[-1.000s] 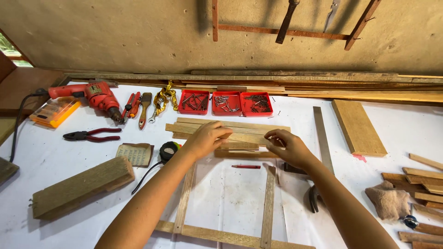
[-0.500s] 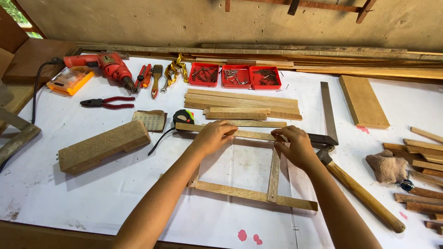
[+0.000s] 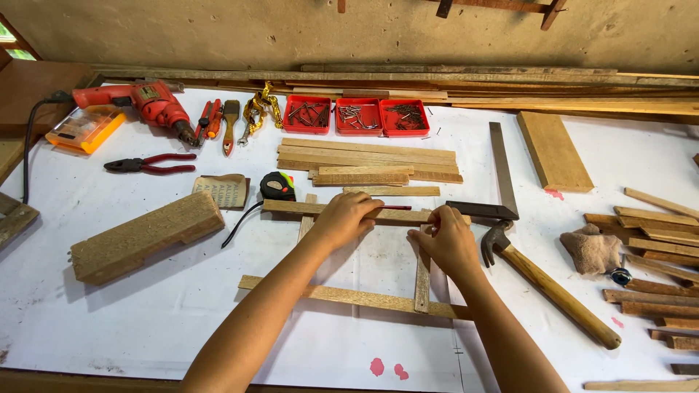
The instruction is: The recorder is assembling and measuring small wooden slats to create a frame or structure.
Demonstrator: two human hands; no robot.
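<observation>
A square frame of thin wooden slats lies flat on the white-covered bench. My left hand (image 3: 348, 217) presses down on the top slat (image 3: 291, 207) near its middle. My right hand (image 3: 445, 240) grips the same slat's right end, where it meets the right upright slat (image 3: 422, 280). A red pencil (image 3: 397, 207) lies along the top slat between my hands. The bottom slat (image 3: 342, 295) runs across in front of my forearms. The left upright slat (image 3: 306, 225) is partly hidden by my left hand.
A claw hammer (image 3: 546, 284) and a steel try square (image 3: 501, 178) lie right of the frame. Behind are stacked slats (image 3: 364, 156), three red nail trays (image 3: 354, 116), a tape measure (image 3: 277, 186), a red drill (image 3: 142, 102), pliers (image 3: 145, 164). A wood block (image 3: 145, 236) sits left.
The view has pulled back and tilted down. The frame and both hands now sit nearer me on the bench, my hands still on the top slat.
</observation>
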